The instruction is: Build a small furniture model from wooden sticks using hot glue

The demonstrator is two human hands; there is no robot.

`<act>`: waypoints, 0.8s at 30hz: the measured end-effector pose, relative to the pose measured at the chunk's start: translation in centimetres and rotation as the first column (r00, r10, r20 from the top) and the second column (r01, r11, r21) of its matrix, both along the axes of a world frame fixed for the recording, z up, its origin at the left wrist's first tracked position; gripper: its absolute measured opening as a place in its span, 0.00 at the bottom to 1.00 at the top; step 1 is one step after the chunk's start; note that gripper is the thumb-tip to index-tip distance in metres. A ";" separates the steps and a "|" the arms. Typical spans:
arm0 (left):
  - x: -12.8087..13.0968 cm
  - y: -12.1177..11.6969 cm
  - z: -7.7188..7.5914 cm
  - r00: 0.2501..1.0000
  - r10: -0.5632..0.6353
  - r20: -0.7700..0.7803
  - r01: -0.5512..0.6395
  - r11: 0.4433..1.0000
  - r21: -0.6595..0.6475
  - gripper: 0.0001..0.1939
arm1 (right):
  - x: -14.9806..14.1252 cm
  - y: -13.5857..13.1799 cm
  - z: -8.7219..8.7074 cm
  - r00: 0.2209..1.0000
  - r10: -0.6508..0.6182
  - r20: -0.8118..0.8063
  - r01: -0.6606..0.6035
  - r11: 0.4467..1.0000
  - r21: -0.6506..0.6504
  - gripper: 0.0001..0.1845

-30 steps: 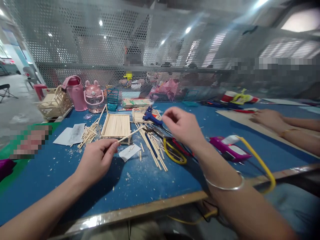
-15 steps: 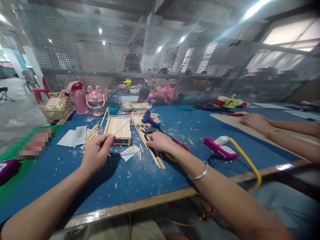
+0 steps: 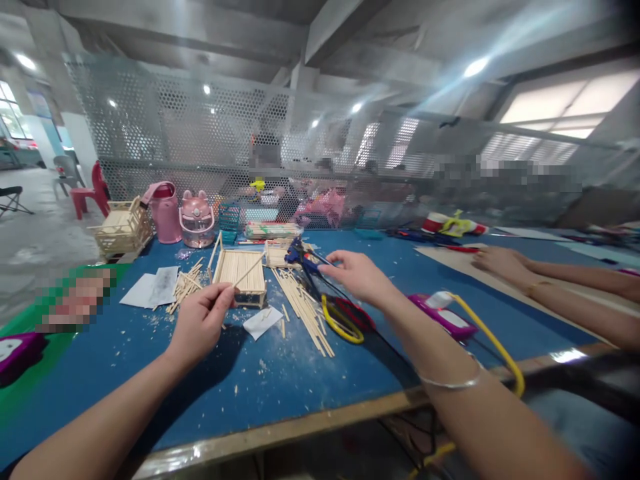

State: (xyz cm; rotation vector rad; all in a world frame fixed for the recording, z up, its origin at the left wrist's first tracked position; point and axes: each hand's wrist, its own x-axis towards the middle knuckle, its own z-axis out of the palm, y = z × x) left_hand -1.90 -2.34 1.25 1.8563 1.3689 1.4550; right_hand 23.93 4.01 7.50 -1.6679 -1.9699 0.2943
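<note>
My left hand (image 3: 203, 320) is closed, pinching a thin wooden stick (image 3: 249, 269) between thumb and forefinger. The stick slants across a small frame of wooden sticks (image 3: 243, 272) on the blue table. My right hand (image 3: 357, 275) has its thumb and fingers closed at the back end of a blue glue gun (image 3: 296, 251), which lies by a second wooden piece (image 3: 275, 255). Below that hand rest pliers with yellow and red handles (image 3: 345, 328). Loose sticks (image 3: 303, 310) lie between the hands, near a scrap of white paper (image 3: 263, 323).
A pink bottle (image 3: 165, 217), a clear jug with pink lid (image 3: 197, 220) and a wooden model (image 3: 123, 230) stand at back left. A purple device with a yellow cable (image 3: 445, 313) is at right. Another person's hands (image 3: 505, 267) rest on brown board. A mesh screen (image 3: 200, 133) rises behind.
My right hand has let go of the pliers and moved right and up to the glue gun. My left hand still pinches the stick. The view has tilted upward slightly.
</note>
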 end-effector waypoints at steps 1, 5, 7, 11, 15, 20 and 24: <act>0.0 0.0 0.0 1.000 -0.008 0.004 0.008 1.000 -0.008 0.15 | 0.2 -0.2 0.1 0.994 0.006 -0.110 -0.007 1.000 -0.002 0.15; 0.2 -0.2 0.2 0.992 -0.123 0.022 0.125 0.990 -0.062 0.16 | 0.4 -1.7 0.1 0.859 0.100 -0.502 -0.069 0.994 0.080 0.16; 0.5 -0.6 0.4 0.964 -0.263 0.033 0.265 0.962 -0.063 0.15 | 0.0 -3.3 -0.4 0.766 0.157 -0.624 -0.127 0.988 0.092 0.16; 1.6 -2.0 0.7 0.852 -0.519 0.065 0.522 0.838 -0.157 0.14 | -2.0 -7.2 -2.2 0.532 0.173 -0.829 -0.331 0.943 -0.016 0.17; 2.4 -3.0 0.9 0.745 -0.653 0.139 0.662 0.696 -0.278 0.17 | -4.9 -9.7 -4.8 0.392 0.123 -0.912 -0.359 0.933 -0.028 0.14; 2.6 -3.4 0.9 0.657 -0.741 0.142 0.750 0.620 -0.230 0.17 | -7.5 -10.3 -6.8 0.284 0.265 -0.922 -0.441 0.890 0.120 0.16; 2.7 -3.5 0.9 0.594 -0.779 0.202 0.793 0.524 -0.310 0.16 | -7.4 -10.0 -6.2 0.255 0.364 -0.896 -0.636 0.761 0.128 0.14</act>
